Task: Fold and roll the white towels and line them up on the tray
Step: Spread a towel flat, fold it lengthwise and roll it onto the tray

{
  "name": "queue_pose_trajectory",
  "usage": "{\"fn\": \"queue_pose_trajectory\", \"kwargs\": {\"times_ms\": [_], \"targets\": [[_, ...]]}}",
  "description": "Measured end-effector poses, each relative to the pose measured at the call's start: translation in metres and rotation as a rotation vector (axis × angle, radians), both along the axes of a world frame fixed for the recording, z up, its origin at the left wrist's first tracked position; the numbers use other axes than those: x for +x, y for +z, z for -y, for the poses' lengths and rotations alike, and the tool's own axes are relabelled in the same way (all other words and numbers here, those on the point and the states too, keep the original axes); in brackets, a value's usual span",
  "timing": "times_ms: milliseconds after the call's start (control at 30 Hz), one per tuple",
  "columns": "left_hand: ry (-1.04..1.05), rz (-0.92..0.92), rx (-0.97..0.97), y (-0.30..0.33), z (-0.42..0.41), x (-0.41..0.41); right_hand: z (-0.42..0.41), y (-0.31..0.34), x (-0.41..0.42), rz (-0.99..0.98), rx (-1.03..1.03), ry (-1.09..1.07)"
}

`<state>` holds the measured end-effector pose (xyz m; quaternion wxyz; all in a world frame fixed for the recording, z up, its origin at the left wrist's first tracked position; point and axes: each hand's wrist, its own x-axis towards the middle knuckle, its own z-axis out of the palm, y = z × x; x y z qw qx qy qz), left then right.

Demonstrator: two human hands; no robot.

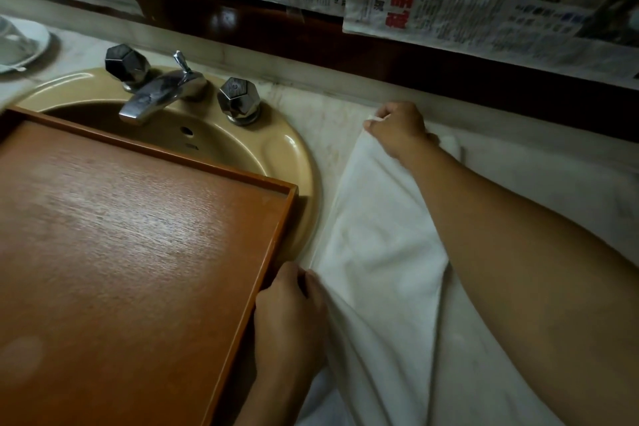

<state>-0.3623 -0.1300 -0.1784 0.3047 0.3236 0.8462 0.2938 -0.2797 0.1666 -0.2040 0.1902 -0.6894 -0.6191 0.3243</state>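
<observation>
Towel lies spread on the pale desk just right of the wooden tray, its long axis running from the person toward the back wall. Right hand is closed, pinching the far corner; left hand is closed on the near left edge, touching the tray's rim. Both hold the same long side, so the fold probably carries that edge rightward across the cloth. No towel sits on the tray, which rests over the sink.
</observation>
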Motion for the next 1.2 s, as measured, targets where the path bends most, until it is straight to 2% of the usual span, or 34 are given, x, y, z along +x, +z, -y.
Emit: {"fn": "queue_pose_trajectory", "kwargs": {"times_ms": [100,233,333,400,467,567,667,733,833,900,967,1133,1200], "targets": [[-0.059,-0.111,-0.062,0.0,-0.003,0.001,0.005,0.003,0.002,0.141,0.05,0.03],[-0.187,-0.276,-0.098,-0.001,-0.005,-0.002,0.011,0.012,0.005,0.162,0.086,0.107],[-0.282,-0.471,0.047,0.001,-0.009,0.002,0.029,0.018,0.014,0.223,0.274,0.153],[-0.386,-0.532,0.206,0.003,-0.025,0.008,0.049,0.018,0.026,0.281,0.426,0.174],[-0.551,-0.564,0.242,0.006,-0.055,0.013,0.068,0.011,0.043,0.364,0.461,0.208],[-0.817,-0.555,0.003,0.001,-0.103,0.009,0.086,-0.004,0.074,0.586,0.34,0.266],[-0.953,-0.821,-0.199,-0.007,-0.131,0.007,0.082,-0.012,0.095,0.658,0.201,0.319],[-0.953,-0.973,-0.156,0.002,-0.147,0.007,0.076,-0.009,0.098,0.647,0.178,0.355],[-0.987,-0.903,-0.033,0.003,-0.171,0.005,0.085,0.0,0.096,0.627,0.221,0.317],[-1.107,-0.858,-0.063,-0.009,-0.182,0.004,0.097,-0.002,0.1,0.637,0.22,0.3],[-1.141,-0.863,-0.08,-0.025,-0.188,0.0,0.101,-0.008,0.11,0.657,0.165,0.312],[-0.969,-0.909,-0.07,-0.032,-0.206,-0.004,0.073,-0.01,0.12,0.674,0.132,0.371],[-0.916,-0.853,-0.033,-0.026,-0.193,-0.001,0.083,-0.005,0.12,0.641,0.171,0.347]]}}
